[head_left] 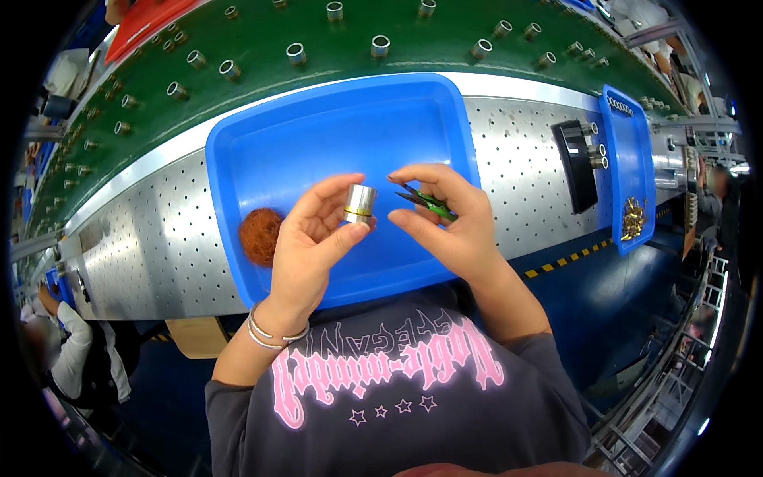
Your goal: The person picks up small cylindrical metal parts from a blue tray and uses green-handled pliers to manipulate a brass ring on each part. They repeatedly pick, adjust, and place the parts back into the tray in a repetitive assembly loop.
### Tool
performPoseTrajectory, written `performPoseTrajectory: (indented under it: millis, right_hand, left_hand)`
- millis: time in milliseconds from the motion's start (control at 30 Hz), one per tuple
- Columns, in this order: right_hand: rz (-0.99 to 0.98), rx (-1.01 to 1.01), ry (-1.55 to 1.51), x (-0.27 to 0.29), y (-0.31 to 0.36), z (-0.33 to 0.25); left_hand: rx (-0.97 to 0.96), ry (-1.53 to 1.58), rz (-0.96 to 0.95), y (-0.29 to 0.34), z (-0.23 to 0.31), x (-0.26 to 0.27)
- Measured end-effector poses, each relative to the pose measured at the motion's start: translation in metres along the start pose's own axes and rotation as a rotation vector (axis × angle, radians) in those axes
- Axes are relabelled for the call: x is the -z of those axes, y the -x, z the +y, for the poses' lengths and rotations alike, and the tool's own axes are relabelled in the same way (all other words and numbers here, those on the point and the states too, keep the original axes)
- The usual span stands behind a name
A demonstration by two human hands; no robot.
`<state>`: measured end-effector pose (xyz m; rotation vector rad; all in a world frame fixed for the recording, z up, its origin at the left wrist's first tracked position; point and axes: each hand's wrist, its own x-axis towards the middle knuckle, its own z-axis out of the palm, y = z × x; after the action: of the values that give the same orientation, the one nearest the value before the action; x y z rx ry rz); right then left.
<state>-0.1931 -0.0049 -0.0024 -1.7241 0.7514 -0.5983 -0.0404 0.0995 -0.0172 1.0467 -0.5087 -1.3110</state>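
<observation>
My left hand [306, 238] grips a short shiny metal sleeve [360, 204] with a thin yellowish ring near its lower end, held between thumb and fingers. A little to the right, my right hand [453, 222] holds small snips [429, 205] with green handles and dark pointed blades; the tips point left toward the sleeve without touching it. Both hands are above a large blue tray [334, 119]. Inside the tray, left of my left hand, lies a tangled reddish-brown ball of fine strands [260, 237].
Beyond the tray runs a green conveyor belt [342, 28] carrying several metal sleeves. Right on the perforated metal table [517, 151] are a black holder [574, 167] with sleeves beside it and a smaller blue tray [629, 171] of brass-coloured parts. Another person [75, 350] sits at far left.
</observation>
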Motion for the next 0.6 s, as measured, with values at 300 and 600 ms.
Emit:
performPoseTrajectory:
  millis: [300, 600]
  right_hand:
    - [-0.181, -0.136, -0.353, -0.001, -0.007, 0.008]
    - [-0.211, -0.12, -0.417, 0.0, -0.007, 0.009]
  left_hand:
    - [0.022, -0.128, -0.167, 0.001, 0.01, 0.001]
    - [-0.052, -0.186, -0.116, -0.004, 0.005, 0.001]
